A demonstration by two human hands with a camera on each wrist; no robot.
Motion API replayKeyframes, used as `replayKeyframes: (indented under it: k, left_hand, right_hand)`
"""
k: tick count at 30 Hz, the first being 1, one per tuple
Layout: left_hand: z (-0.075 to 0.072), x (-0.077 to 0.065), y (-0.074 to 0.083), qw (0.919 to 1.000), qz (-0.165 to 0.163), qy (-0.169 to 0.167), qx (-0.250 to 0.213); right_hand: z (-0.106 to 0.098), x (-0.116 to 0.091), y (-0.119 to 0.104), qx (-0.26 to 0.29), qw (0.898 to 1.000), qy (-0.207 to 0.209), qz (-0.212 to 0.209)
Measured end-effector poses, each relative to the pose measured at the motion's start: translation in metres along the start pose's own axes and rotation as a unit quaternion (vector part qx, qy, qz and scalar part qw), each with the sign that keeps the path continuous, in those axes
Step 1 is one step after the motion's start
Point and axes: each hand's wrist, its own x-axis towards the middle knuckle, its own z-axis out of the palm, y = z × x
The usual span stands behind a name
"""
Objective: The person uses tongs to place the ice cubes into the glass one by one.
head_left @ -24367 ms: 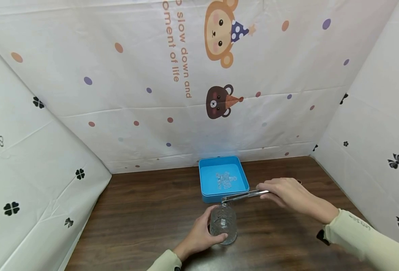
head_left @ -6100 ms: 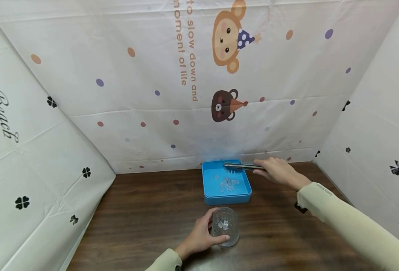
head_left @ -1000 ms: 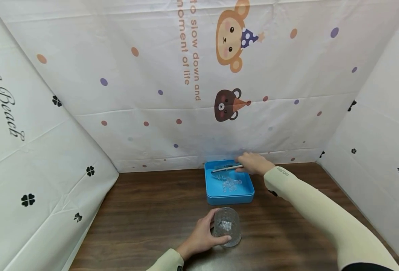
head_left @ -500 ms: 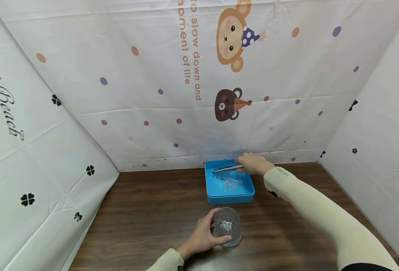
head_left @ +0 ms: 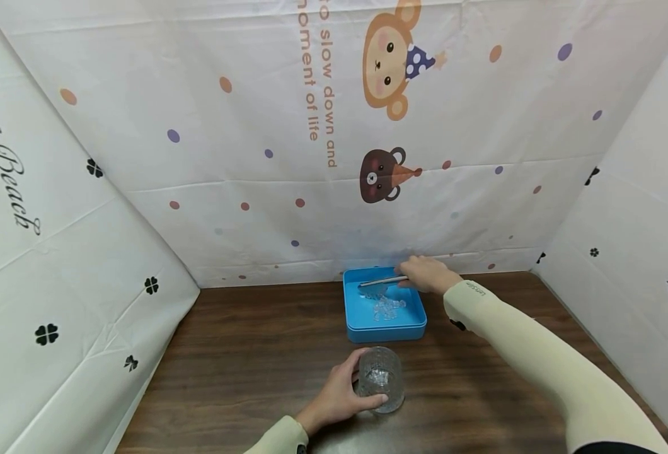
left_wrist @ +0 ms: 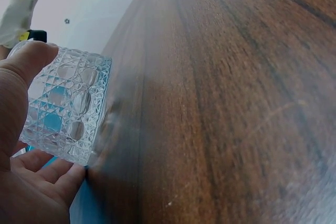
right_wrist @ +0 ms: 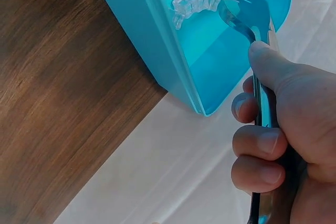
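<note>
My left hand (head_left: 338, 392) grips a clear patterned glass (head_left: 389, 366) standing on the table, thumb in front and fingers behind. Shiny clear pieces lie at its bottom. In the left wrist view the cut pattern of the glass (left_wrist: 73, 103) shows closely. My right hand (head_left: 427, 274) holds metal tongs (head_left: 384, 281) over the blue box (head_left: 386, 335). The right wrist view shows their fork-shaped end (right_wrist: 236, 17) beside several clear, ice-like pieces (right_wrist: 197, 3) in the box. Whether the tongs pinch a piece, I cannot tell.
The brown wooden table (head_left: 254, 353) ends at a white printed cloth (head_left: 283, 221) behind the box. More white cloth hangs at left (head_left: 84, 302) and right (head_left: 640, 252). The box stands close to the back cloth.
Earlier the tongs were above the glass; now they are in the box. Over the last second their two arms have drawn closer together. My left hand stays on the glass.
</note>
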Motion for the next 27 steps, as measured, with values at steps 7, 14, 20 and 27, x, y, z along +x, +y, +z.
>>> replayKeyframes:
  k: [7,14,20,27]
  left_hand:
    - [0.0,-0.002,0.0,1.0,0.002,0.002,0.002]
    - [0.0,-0.001,-0.001,0.9999,0.011,0.005,0.0]
    - [0.001,-0.001,-0.002,0.9999,0.011,0.005,0.008]
    - [0.002,-0.001,-0.001,0.9998,0.018,0.004,0.002]
  right_hand:
    - [-0.003,-0.007,0.0,0.008,1.0,0.01,-0.005]
    - [-0.01,-0.018,0.001,0.012,0.999,0.038,-0.03]
    - [-0.012,-0.027,0.005,0.023,0.996,0.067,-0.053]
    - [-0.011,-0.04,0.009,0.055,0.989,0.118,-0.067]
